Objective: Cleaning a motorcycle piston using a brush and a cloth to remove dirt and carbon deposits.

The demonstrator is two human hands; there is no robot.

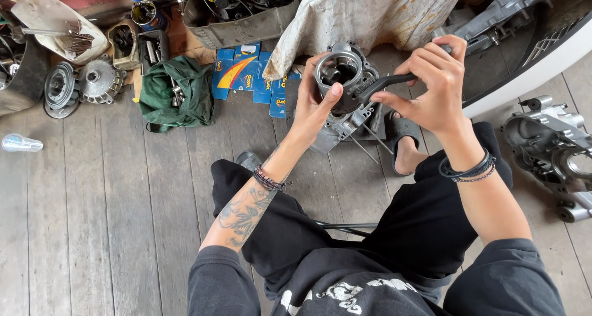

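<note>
The left hand (317,97) has its fingers curled around a metal engine cylinder (339,75), thumb pressed against the rim of its open bore, holding it up over the floor in front of the knees. The right hand (431,82) pinches the black handle of a small brush (382,83), bristles touching the cylinder's edge. Under them an engine block (345,125) with studs rests on grey wooden floorboards (92,199). Further out lie a green cloth bag (176,94), blue cardboard boxes (243,72), a clutch drum (98,80), a crankcase half (552,149) and a stained sheet (364,11)
</note>
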